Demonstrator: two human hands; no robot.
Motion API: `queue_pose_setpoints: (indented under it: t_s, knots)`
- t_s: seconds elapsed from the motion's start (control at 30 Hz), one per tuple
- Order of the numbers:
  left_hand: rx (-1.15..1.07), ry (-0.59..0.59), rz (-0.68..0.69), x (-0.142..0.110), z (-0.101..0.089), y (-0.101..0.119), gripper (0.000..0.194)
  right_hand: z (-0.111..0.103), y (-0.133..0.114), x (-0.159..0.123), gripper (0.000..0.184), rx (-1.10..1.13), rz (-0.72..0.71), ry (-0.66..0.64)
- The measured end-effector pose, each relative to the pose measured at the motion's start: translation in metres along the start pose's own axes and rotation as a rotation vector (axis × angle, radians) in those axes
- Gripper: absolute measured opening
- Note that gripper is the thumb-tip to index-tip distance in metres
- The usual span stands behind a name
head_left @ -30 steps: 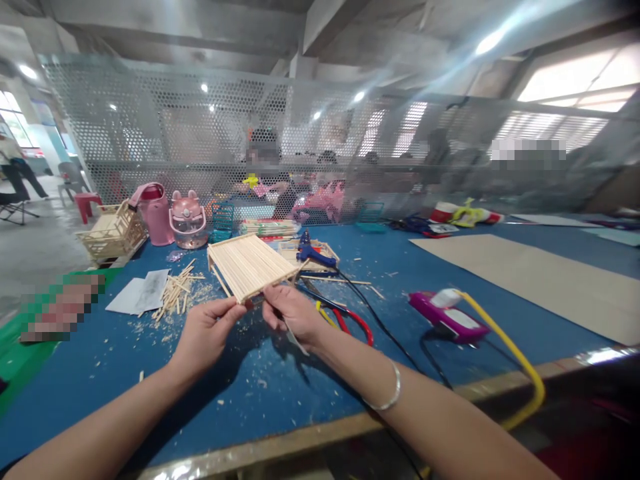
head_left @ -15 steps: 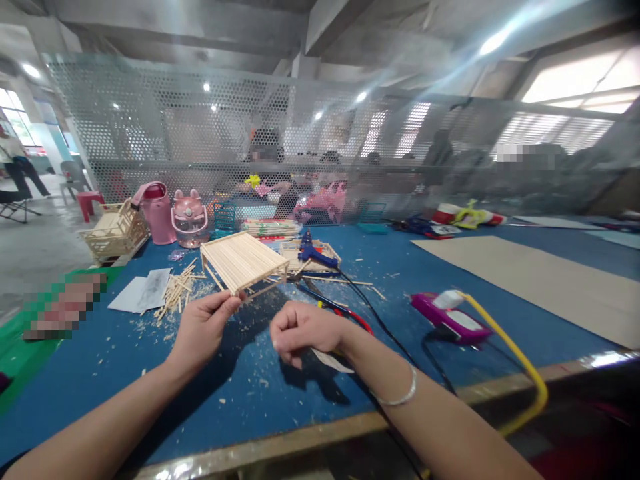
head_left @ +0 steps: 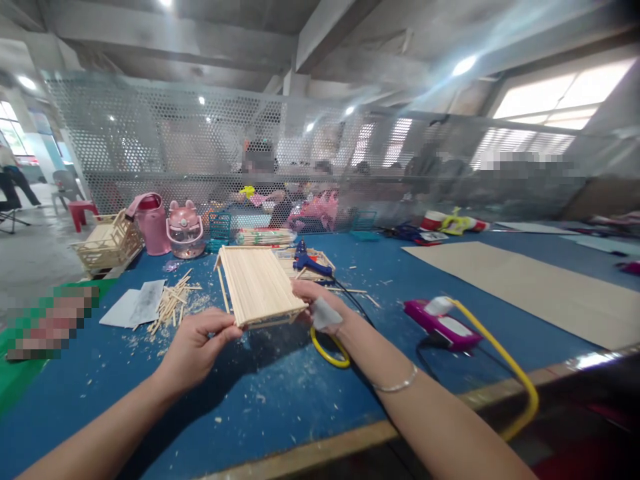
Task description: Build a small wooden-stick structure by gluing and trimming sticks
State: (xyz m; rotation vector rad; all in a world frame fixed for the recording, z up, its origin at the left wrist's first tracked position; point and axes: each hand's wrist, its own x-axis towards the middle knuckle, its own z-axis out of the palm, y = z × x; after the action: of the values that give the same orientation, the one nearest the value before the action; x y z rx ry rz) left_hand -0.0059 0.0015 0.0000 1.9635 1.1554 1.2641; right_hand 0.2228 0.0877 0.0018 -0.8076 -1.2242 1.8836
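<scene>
A small model made of thin wooden sticks (head_left: pixel 260 283), with a flat slatted top and stick legs, is held tilted above the blue table. My left hand (head_left: pixel 200 340) is closed on its near left corner, pinching between thumb and fingers. At the right corner is my right hand (head_left: pixel 317 300), closed on the edge, its fingertips partly hidden behind the model. A greyish-white scrap (head_left: pixel 326 313) lies against this hand; how it stays there I cannot tell. Below the right wrist shows a yellow loop-shaped handle (head_left: pixel 331 350).
A blue glue gun (head_left: pixel 313 261) lies behind the model. Loose sticks (head_left: pixel 175 303) and paper sheets (head_left: pixel 133 303) are left. A purple device (head_left: pixel 443 325) with a yellow cable sits right, near cardboard (head_left: pixel 520 283). Pink bottles (head_left: pixel 185 230) stand before a perforated screen (head_left: pixel 190 147).
My right hand has moved up to the model and gripped its right corner. The model has turned, its top now tipped more towards me. The camera view has shifted slightly.
</scene>
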Motion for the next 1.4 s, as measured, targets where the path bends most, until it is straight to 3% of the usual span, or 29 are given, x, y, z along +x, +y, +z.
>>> queue_pose_setpoints:
  t_s: [0.07, 0.17, 0.3, 0.47, 0.53, 0.63, 0.7, 0.87, 1.0, 1.27, 1.4]
  knots:
    - [-0.044, 0.044, -0.030, -0.001, 0.000, 0.003, 0.014, -0.002, 0.001, -0.001, 0.019, 0.016, 0.026, -0.068]
    - [-0.178, 0.205, -0.129, -0.001, -0.001, 0.006, 0.007, 0.000, 0.002, -0.002, 0.015, 0.037, 0.063, -0.119]
    - [-0.367, 0.296, -0.297, 0.003, -0.003, 0.004, 0.017, 0.007, 0.003, -0.001, 0.009, 0.104, 0.057, -0.114]
    - [-0.578, 0.510, -0.427, 0.013, -0.006, -0.011, 0.035, 0.009, 0.004, 0.001, 0.011, 0.202, 0.037, -0.103]
    - [-0.609, 0.390, -0.468, 0.014, -0.005, -0.013, 0.036, 0.009, 0.005, 0.001, 0.014, 0.213, 0.036, -0.100]
    - [-0.696, 0.071, -0.483, 0.010, 0.002, -0.005, 0.042, 0.011, 0.007, 0.002, 0.012, 0.222, 0.046, -0.100]
    - [-0.810, 0.009, -0.486, 0.007, 0.008, 0.002, 0.041, 0.015, 0.008, 0.001, 0.009, 0.221, 0.060, -0.107]
    - [-1.056, 0.081, -0.516, 0.004, 0.011, 0.005, 0.038, 0.020, 0.010, 0.001, 0.007, 0.238, 0.072, -0.103]
    - [-1.104, 0.123, -0.534, 0.007, 0.010, 0.002, 0.032, 0.019, 0.010, 0.001, 0.008, 0.240, 0.047, -0.125]
    - [-0.816, 0.320, -0.612, 0.010, 0.014, -0.002, 0.034, 0.020, 0.019, 0.006, 0.012, 0.238, 0.014, -0.188]
    - [-0.657, 0.351, -0.571, 0.010, 0.011, -0.006, 0.037, 0.019, 0.024, 0.009, 0.014, 0.271, 0.002, -0.211]
